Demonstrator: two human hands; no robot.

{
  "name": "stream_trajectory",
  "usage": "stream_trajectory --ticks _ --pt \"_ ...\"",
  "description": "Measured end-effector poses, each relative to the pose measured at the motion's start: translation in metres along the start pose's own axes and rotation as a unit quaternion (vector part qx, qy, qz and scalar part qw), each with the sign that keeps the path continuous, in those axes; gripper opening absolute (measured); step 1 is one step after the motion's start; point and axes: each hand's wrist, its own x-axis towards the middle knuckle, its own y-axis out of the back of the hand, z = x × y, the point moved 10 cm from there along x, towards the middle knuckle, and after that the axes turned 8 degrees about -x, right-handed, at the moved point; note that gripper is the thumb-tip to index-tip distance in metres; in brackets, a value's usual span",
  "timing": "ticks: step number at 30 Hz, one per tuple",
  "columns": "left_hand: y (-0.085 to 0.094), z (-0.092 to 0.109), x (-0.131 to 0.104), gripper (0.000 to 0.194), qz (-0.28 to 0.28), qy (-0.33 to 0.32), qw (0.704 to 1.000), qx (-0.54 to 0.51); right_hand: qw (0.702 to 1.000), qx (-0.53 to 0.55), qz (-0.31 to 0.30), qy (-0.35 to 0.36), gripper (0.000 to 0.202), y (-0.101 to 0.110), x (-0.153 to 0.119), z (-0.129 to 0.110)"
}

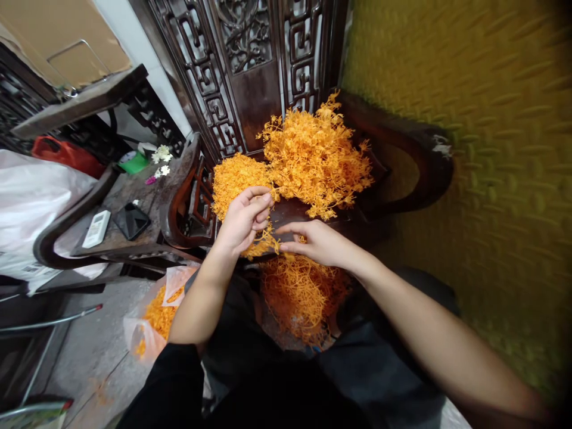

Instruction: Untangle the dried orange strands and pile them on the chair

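Black sleeve (165, 387) up front: left hand (246, 215) pinched closed, grip's contents unclear; right hand (313, 241) loosely parted beside orange sprigs (263, 244), where a snagging tangle could scatter them!

sm orange sprig (263, 243), thin-stemmed, nr lg orange heap (319, 158)

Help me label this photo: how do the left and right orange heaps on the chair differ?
The left heap is smaller and more compact; the right heap is larger and spreads wider. The left heap looks finer, the right heap loose and spiky, with sprigs poking out. Both are orange.
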Motion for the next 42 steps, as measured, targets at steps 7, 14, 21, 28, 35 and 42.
stream_trajectory --ticks 7,14,21,28,35,42 --pt "0.014 0.014 0.009 0.031 0.014 -0.151 0.947 0.282 0.995 0.097 -0.016 0.014 0.031 0.006 -0.003 -0.010" --pt "-0.048 0.031 -0.033 0.023 -0.195 -0.304 0.805 0.471 0.943 0.323 0.048 -0.062 0.038 0.024 -0.008 0.020" --pt "-0.037 -0.013 -0.013 0.043 -0.161 -0.152 0.883 0.413 0.926 0.351 0.135 -0.038 0.037 0.034 -0.006 0.017" --pt "-0.035 -0.020 -0.008 0.023 -0.170 -0.135 0.838 0.501 0.894 0.291 0.335 -0.063 0.033 0.090 -0.027 0.040" --pt "-0.044 -0.029 -0.014 0.014 -0.156 -0.207 0.747 0.612 0.941 -0.052 0.328 0.057 0.020 0.092 -0.047 -0.030" --pt "-0.036 -0.042 -0.004 0.015 -0.109 -0.100 0.921 0.360 0.969 -0.014 0.243 -0.034 0.027 0.056 -0.019 0.006"
